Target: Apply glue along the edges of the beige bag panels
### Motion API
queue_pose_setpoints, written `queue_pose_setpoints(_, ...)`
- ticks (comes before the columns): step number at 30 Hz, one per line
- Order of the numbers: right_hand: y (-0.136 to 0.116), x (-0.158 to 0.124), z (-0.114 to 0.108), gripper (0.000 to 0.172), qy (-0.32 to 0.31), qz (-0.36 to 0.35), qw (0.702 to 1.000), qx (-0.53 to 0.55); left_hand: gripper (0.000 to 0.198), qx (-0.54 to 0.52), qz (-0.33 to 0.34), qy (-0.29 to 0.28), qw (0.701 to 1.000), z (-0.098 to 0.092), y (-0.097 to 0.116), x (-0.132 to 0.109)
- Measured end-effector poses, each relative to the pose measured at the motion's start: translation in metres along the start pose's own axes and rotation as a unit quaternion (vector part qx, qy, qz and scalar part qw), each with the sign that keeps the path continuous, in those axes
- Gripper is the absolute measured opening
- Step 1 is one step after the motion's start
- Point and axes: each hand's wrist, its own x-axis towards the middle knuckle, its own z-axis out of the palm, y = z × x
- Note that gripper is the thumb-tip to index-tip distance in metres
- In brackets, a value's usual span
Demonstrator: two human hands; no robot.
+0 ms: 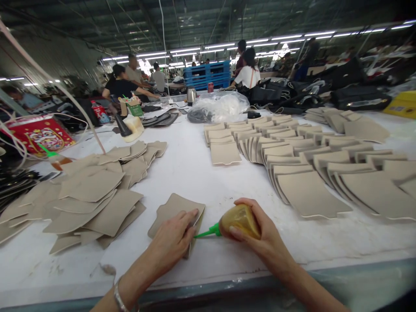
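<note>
While left hand (172,240) lies flat on beige piece (173,207), right hand (263,242) grips amber squeeze bottle (241,219)

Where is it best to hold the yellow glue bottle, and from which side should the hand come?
Probably the rounded body of the glue bottle, from the right, as the right hand wraps it now. It lies nearly level, and its thin green nozzle points left at the beige piece under the left hand.

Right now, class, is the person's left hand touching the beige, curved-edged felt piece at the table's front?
Touching. The head view shows the left hand pressed flat on the beige felt piece, fingers overlapping its right edge with no gap.
</note>
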Motion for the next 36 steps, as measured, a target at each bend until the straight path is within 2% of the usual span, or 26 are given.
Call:
queue_pose_setpoints(5,0.0,0.002,0.0,0.05,-0.047,0.01,0.999,0.025,0.043,0.007,-0.008,-0.01,1.0,0.0,0.001,-0.001)
queue_pose_setpoints(10,0.003,0.002,-0.002,0.05,0.003,-0.011,1.0,-0.011,0.041,0.014,-0.008,-0.012,1.0,0.0,0.004,-0.002)
queue_pose_setpoints(15,0.002,0.001,-0.003,0.051,-0.06,0.017,0.998,0.029,0.043,0.021,-0.012,-0.012,1.0,0.001,0.004,-0.002)
queue_pose_setpoints(20,0.002,0.009,-0.006,0.052,0.017,-0.009,0.999,-0.027,0.042,0.028,-0.018,-0.008,0.999,0.001,0.006,-0.001)
queue_pose_setpoints(25,0.007,0.013,-0.005,0.052,-0.021,-0.01,0.999,-0.025,0.043,0.036,-0.021,-0.013,0.999,-0.003,0.01,-0.002)
queue_pose_setpoints(31,0.005,0.018,-0.012,0.053,0.05,-0.024,0.997,-0.06,0.044,0.04,-0.022,-0.009,0.999,-0.003,0.013,-0.002)
queue_pose_setpoints(36,0.001,0.016,-0.012,0.051,-0.026,-0.008,1.0,0.0,0.045,0.027,-0.013,-0.015,0.999,0.0,0.01,0.0)
